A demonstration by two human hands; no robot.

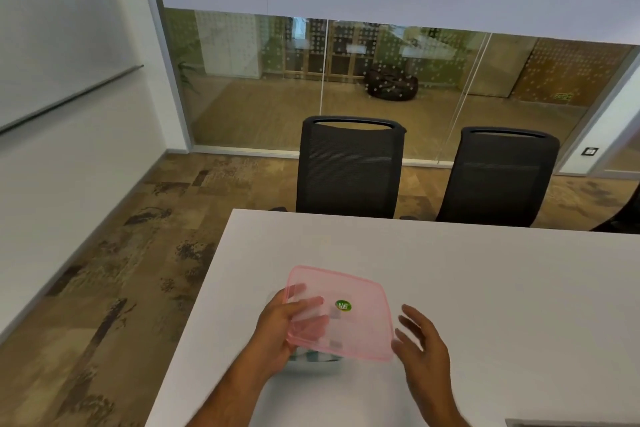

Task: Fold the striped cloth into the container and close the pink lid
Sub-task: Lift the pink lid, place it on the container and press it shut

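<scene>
A translucent pink lid (360, 322) with a green round sticker is held tilted above the white table (485, 288). My left hand (277, 333) grips its left edge, fingers showing through the plastic from underneath. Just right of the lid, my right hand (420, 343) has its fingers spread and touches or nearly touches the lid's right corner. Below the lid's near edge, the clear container (313, 359) peeks out with the striped cloth (308, 356) inside it; most of both is hidden by the lid.
Two black mesh chairs (348, 166) (498, 177) stand at the table's far side. The table's left edge drops to a patterned floor. A grey object's edge (571, 422) shows at the bottom right corner.
</scene>
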